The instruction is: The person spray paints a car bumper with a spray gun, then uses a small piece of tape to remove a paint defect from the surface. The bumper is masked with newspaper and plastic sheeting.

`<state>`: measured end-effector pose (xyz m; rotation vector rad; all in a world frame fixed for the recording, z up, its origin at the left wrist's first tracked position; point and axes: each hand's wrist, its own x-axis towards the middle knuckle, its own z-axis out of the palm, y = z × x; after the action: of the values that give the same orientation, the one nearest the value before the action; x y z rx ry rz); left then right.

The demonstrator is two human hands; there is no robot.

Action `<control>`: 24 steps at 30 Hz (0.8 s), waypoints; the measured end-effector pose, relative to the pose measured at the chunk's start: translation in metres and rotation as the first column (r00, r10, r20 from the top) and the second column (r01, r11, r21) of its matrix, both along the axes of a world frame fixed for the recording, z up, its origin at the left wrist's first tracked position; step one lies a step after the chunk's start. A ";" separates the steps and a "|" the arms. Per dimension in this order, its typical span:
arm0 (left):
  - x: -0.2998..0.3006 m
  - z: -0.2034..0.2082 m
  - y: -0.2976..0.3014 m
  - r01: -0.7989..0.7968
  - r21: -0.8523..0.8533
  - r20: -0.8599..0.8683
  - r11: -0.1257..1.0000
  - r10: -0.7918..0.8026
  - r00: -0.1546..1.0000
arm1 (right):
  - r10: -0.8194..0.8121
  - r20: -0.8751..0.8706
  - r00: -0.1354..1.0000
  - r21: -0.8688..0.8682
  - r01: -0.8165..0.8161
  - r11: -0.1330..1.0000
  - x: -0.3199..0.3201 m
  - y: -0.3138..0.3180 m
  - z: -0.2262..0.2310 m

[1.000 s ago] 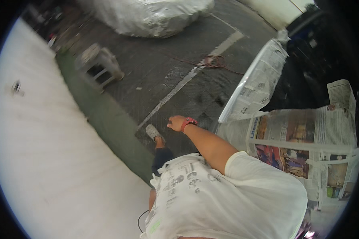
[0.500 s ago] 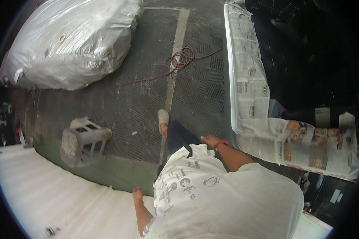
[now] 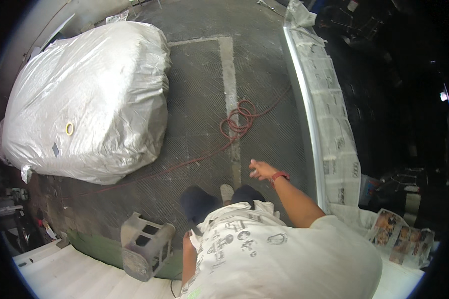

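Observation:
My right hand (image 3: 262,170), a red band on its wrist, reaches forward over the dark floor with its fingers apart. Nothing shows in it. Beyond it lies a loosely coiled red hose (image 3: 240,122). My left hand (image 3: 188,241) hangs low beside the hem of my white printed shirt (image 3: 264,249); its fingers are hidden, so whether it grips the cloth does not show. To its left stands a dusty plastic stool (image 3: 144,244).
A vehicle-sized shape under a silver cover (image 3: 95,99) fills the left, with a yellow tape roll (image 3: 70,129) on top. On the right, newspaper sheets (image 3: 336,134) line a long pale edge beside a dark glossy surface. White corrugated panels (image 3: 85,264) lie at lower left.
I have stepped forward, and the view has shifted. My right hand has swung forward and up. My left hand has drawn in against the shirt hem. The stool appears closer to me.

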<state>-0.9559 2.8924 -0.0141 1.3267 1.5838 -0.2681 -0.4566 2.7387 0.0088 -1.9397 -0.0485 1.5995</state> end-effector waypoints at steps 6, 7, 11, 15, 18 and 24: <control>0.101 -0.046 0.182 0.026 -0.094 -0.092 0.995 -0.035 0.995 | 0.078 0.477 0.876 0.059 -0.120 0.991 0.097 0.160 -0.010; 0.120 -0.049 0.212 0.073 -0.091 -0.090 0.993 -0.081 0.993 | 0.070 0.476 0.876 0.057 -0.110 0.992 0.106 0.176 -0.010; 0.172 -0.088 0.335 0.357 -0.070 -0.134 0.932 -0.363 0.922 | 0.133 0.409 0.903 -0.192 -0.057 0.980 0.121 0.195 -0.033; 0.267 -0.086 0.466 0.346 -0.028 -0.029 0.938 -0.347 0.937 | -0.011 0.325 0.946 -0.315 0.119 0.942 0.135 0.184 -0.053; 0.380 -0.047 0.563 0.425 0.014 -0.025 0.905 -0.425 0.905 | -0.244 0.350 0.904 -0.299 0.354 0.886 0.163 0.196 -0.067; 0.568 -0.040 0.703 0.373 0.116 0.050 0.921 -0.381 0.923 | -0.039 0.231 0.972 -0.428 0.138 0.893 0.244 0.250 -0.104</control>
<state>-0.3878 3.5952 -0.0545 1.7047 1.2868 -0.3724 -0.2129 2.9886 -0.0950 -2.4193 0.3412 1.4172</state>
